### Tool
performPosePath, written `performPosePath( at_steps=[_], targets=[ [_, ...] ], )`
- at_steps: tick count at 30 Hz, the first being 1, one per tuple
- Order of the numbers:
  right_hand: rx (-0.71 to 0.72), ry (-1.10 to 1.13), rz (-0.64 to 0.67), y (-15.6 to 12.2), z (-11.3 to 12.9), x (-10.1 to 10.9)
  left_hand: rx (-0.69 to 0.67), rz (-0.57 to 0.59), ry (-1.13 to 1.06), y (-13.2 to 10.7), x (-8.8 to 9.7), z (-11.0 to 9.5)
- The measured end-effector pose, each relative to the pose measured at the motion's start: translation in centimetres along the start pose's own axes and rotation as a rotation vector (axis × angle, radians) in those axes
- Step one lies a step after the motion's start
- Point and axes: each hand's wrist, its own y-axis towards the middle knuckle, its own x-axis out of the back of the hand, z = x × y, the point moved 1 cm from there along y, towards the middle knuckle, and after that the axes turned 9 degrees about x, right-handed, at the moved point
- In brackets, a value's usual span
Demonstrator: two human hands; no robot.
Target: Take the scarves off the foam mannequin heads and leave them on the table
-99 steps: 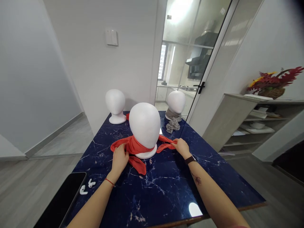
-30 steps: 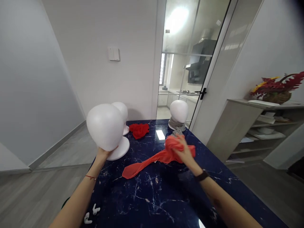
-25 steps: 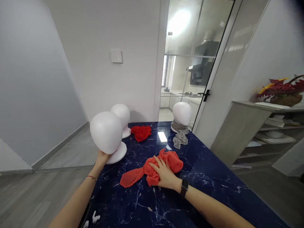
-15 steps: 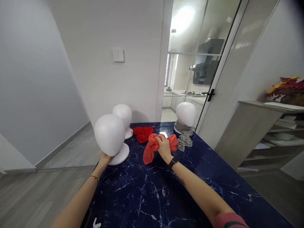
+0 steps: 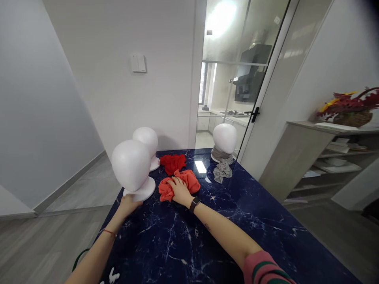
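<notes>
My left hand (image 5: 129, 205) is at the base of the nearer white foam mannequin head (image 5: 132, 163), thumb along the base rim and the other fingers mostly hidden. My right hand (image 5: 181, 192) has its fingers curled into a bunched coral scarf (image 5: 191, 180), which lies on the dark blue marbled table (image 5: 183, 236). Behind the scarf is a crumpled bright red cloth (image 5: 174, 163). A second white mannequin head (image 5: 147, 139) stands behind the near one, partly covered by it.
At the table's far right, another white mannequin head (image 5: 225, 138) has a grey scarf (image 5: 222, 171) around its neck, the end trailing on the table. Small white objects (image 5: 113, 275) lie at the near left edge. A glass door (image 5: 227, 86) and a shelf unit (image 5: 314, 157) stand beyond.
My right hand has brought the coral scarf left and down onto the table, where it is more bunched. My left hand has shifted lower at the near head's base. The camera view has shifted slightly.
</notes>
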Motion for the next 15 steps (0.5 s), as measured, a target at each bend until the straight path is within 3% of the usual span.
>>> performPosePath(
  at_steps=[2, 5, 6, 8, 11, 15],
  targets=[
    [0.007, -0.05, -0.028, -0.9, 0.4, 0.9, -0.019, 0.105, 0.129, -2.5, -0.7, -0.6],
    [-0.001, -0.066, 0.04, -2.9, 1.1, 1.8, -0.217, 0.37, 0.383, -6.6, -2.7, -3.1],
    [0.004, -0.056, 0.052, -3.8, 1.3, 2.1, -0.278, 0.408, 0.425, -7.9, -3.5, -4.2],
    [0.042, -0.022, 0.012, -5.8, 1.2, 2.8, -0.339, 0.405, 0.468, -10.0, -5.3, -6.7],
    [0.058, 0.064, -0.161, -8.6, -0.2, 4.0, -0.503, 0.35, 0.389, -12.4, -8.4, -10.2],
    [-0.106, 0.136, -0.44, -11.5, -5.6, 5.4, -0.763, 0.407, 0.187, -14.4, -12.9, -13.5]
  ],
)
